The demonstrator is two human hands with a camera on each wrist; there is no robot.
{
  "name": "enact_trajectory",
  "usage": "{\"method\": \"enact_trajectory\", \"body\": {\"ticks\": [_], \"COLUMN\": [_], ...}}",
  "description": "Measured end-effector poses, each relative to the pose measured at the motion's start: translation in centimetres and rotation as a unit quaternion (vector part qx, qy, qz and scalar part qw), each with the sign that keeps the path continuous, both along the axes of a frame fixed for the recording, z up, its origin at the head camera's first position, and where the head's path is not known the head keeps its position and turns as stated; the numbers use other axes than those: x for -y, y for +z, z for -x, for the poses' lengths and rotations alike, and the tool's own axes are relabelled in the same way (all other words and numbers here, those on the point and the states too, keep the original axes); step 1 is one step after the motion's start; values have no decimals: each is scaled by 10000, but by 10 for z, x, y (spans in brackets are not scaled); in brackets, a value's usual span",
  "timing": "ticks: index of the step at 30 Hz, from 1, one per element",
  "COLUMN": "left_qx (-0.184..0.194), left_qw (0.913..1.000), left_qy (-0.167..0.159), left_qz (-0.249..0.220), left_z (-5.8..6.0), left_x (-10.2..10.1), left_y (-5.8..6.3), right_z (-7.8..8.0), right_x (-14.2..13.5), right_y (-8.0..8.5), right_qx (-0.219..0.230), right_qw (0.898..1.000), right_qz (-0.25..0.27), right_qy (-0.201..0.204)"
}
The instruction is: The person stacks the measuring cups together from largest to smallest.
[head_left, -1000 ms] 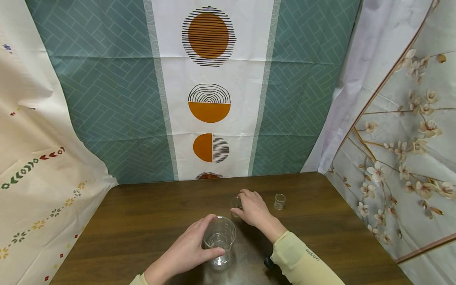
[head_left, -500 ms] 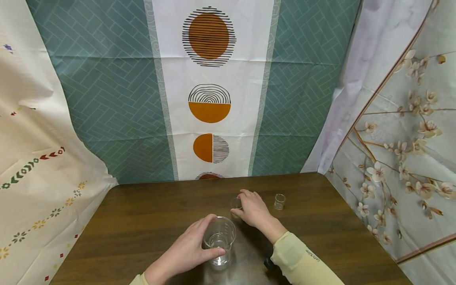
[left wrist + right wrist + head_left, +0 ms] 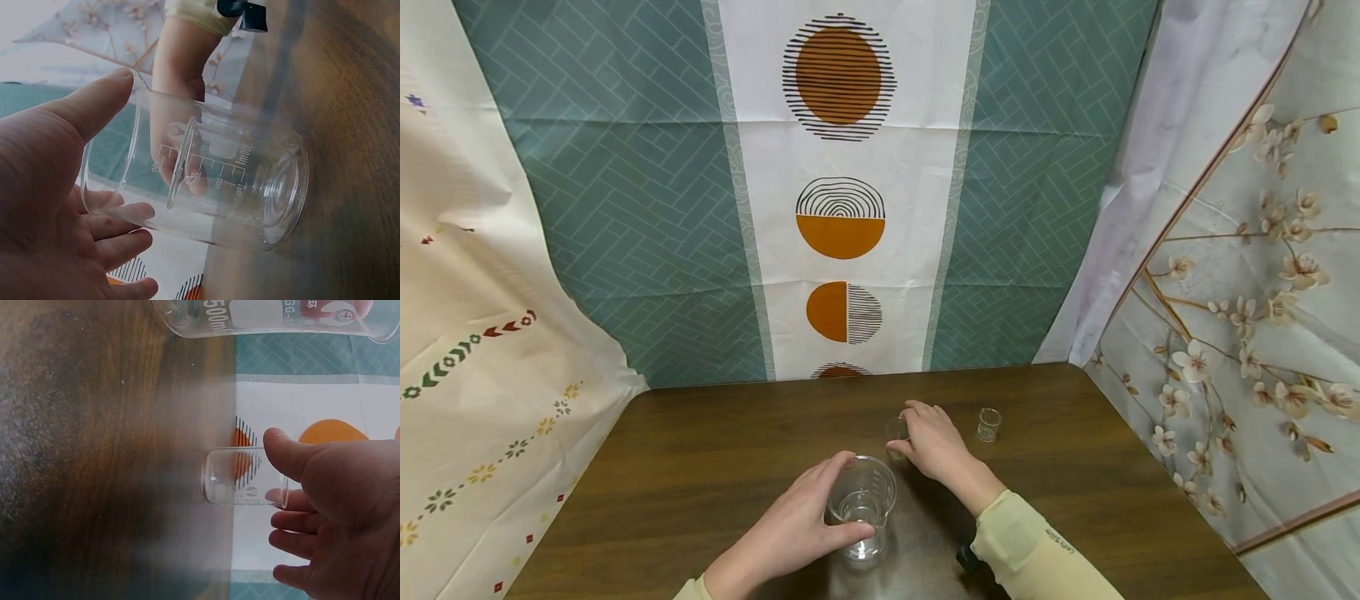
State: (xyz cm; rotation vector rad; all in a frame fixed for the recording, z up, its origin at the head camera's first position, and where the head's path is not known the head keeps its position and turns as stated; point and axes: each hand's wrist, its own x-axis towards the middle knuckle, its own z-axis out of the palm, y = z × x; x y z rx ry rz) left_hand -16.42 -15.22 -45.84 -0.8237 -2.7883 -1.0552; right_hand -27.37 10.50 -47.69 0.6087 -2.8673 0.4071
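A large glass beaker (image 3: pixel 880 483) stands upright near the front of the table, a smaller beaker (image 3: pixel 215 181) nested inside it. My left hand (image 3: pixel 801 521) holds the large beaker by its upper part, thumb on one side of the rim and fingers on the other. Farther back and to the right, my right hand (image 3: pixel 936 442) holds a small glass beaker (image 3: pixel 231 487) near its rim, between thumb and index finger. The other right-hand fingers lie spread beside it in the right wrist view. In the head view, the hand hides part of this small beaker.
Another tiny glass beaker (image 3: pixel 989 424) stands to the right of my right hand, toward the back of the brown wooden table (image 3: pixel 715 450). A black strap piece (image 3: pixel 967 557) shows at my right wrist. Patterned cloths (image 3: pixel 625 208) hang behind the table and at its sides.
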Motion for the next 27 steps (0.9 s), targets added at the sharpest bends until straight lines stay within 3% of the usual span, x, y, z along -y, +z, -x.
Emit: {"method": "enact_trajectory", "body": {"ticks": [27], "left_qx": [61], "left_qw": [10000], "left_qy": [11], "left_qz": [-8], "left_z": [0], "left_x": [0], "left_y": [0], "right_z": [-12], "right_x": [-6], "right_y": [8], "right_qx": [8], "right_qw": [9999], "right_qz": [138], "right_qy": [22]}}
